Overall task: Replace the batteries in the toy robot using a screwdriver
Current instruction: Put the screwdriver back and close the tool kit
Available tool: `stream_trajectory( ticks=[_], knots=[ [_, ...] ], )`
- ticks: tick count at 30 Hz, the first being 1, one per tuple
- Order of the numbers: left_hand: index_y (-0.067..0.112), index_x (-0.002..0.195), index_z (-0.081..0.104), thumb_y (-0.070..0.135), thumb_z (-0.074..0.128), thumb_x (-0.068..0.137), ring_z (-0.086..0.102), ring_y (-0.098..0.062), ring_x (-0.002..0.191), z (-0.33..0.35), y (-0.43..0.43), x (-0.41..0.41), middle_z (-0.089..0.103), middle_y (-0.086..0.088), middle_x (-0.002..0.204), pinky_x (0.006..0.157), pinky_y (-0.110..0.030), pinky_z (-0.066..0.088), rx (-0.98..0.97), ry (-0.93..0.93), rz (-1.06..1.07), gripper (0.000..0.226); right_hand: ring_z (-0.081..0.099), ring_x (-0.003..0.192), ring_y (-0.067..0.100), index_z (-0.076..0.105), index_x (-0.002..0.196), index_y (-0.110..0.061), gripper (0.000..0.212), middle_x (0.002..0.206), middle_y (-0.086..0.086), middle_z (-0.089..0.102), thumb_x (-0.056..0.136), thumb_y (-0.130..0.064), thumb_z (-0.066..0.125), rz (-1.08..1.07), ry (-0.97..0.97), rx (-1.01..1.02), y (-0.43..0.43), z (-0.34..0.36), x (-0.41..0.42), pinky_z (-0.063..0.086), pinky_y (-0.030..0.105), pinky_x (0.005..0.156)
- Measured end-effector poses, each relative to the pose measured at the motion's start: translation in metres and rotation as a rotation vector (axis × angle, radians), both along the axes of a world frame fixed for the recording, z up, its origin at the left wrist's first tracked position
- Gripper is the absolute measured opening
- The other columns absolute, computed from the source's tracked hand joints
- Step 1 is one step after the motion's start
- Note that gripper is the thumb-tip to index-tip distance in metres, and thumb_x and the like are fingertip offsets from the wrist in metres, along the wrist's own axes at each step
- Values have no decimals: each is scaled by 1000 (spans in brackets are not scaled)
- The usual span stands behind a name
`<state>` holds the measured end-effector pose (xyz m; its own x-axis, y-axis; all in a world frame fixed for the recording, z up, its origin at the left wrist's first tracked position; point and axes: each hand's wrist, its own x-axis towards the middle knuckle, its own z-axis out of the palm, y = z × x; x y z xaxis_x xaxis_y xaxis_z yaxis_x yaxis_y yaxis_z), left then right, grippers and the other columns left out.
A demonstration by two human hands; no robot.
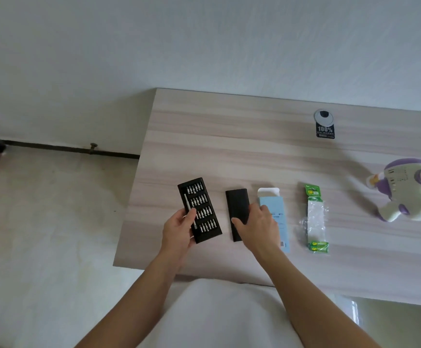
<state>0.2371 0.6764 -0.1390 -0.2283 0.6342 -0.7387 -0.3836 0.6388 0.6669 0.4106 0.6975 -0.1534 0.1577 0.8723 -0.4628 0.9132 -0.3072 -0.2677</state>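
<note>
My left hand [179,228] grips the near left edge of a black bit tray [201,207], thumb lying on the silver screwdriver shaft among rows of bits. My right hand [257,226] holds the black sleeve of the kit [237,205] flat on the wooden table [229,136], thumb on its top face. A green battery pack [316,219] with a mostly hollow clear blister lies to the right; green cells sit at its near end. The white and purple toy robot [409,192] lies at the far right.
A pale blue carton [277,209] with its white flap open lies under my right hand's far side. A round cable grommet [323,116] and a black sticker [325,131] sit near the table's back edge. The table's left edge runs close to the bit tray.
</note>
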Motion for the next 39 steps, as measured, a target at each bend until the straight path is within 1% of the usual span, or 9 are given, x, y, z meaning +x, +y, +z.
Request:
stream_trajectory(
  ticks=[4, 8, 15, 21, 26, 28, 31, 35, 39],
  knots=[
    [15, 107, 68, 17, 57, 102, 72, -23, 88, -7, 13, -29, 76, -3, 97, 61, -29, 62, -5, 6, -118, 13, 56, 110, 26, 41, 127, -12, 58, 122, 10, 49, 91, -53, 62, -57, -150, -18, -8, -18, -26, 53, 36, 90],
    [12, 111, 69, 18, 58, 101, 73, -25, 93, -17, 27, -54, 77, -3, 100, 77, -41, 63, -10, 18, -240, 16, 54, 110, 26, 41, 128, -12, 64, 121, 10, 50, 87, -53, 68, -184, -242, -24, -7, -24, -45, 56, 39, 86],
    [18, 98, 69, 14, 58, 101, 73, -20, 85, -24, 40, -78, 77, 3, 91, 77, -41, 63, -13, -21, -338, 12, 53, 112, 31, 38, 125, -11, 75, 114, 13, 51, 73, -41, 83, -358, -80, -132, 10, -30, -61, 49, 42, 96],
    [22, 102, 68, 14, 57, 102, 73, -18, 87, -22, 40, -87, 76, 1, 97, 77, -41, 61, 5, -30, -384, 14, 58, 93, 26, 49, 116, -12, 56, 107, 9, 50, 78, -40, 80, -328, 53, -174, 12, -42, -54, 58, 41, 78],
    [20, 110, 65, 13, 54, 103, 73, -18, 87, -11, 40, -86, 76, -4, 101, 70, -37, 61, -11, -116, -338, 15, 64, 81, 28, 59, 95, -6, 29, 85, 14, 63, 100, -34, 55, -445, 423, -94, 6, -31, -51, 54, 40, 68],
    [19, 113, 64, 13, 53, 104, 73, -18, 89, -5, 41, -83, 75, -6, 105, 68, -35, 61, -5, -135, -330, 16, 67, 83, 27, 62, 96, -8, 26, 89, 19, 67, 101, -33, 55, -520, 582, -41, 1, -14, -51, 56, 40, 71],
    [20, 113, 64, 13, 51, 104, 74, -17, 90, 9, 42, -75, 76, -4, 102, 70, -34, 62, 23, -140, -318, 17, 75, 86, 24, 64, 108, -17, 14, 92, 9, 76, 97, -25, 63, -630, 868, 57, -5, 23, -52, 63, 44, 75],
    [21, 115, 64, 16, 50, 105, 73, -23, 97, 28, 45, -53, 75, -9, 108, 88, -47, 60, 48, -149, -298, 18, 76, 82, 23, 59, 117, -25, 25, 89, 8, 78, 95, -15, 66, -646, 1099, 123, -10, 67, -53, 59, 37, 64],
    [21, 122, 64, 25, 48, 106, 67, -33, 114, 52, 47, -28, 74, -9, 117, 96, -51, 55, 96, -197, -274, 24, 76, 82, 20, 59, 123, -27, 32, 87, 4, 77, 93, -19, 68, -559, 1110, 115, -17, 86, -52, 61, 36, 64]
  ],
)
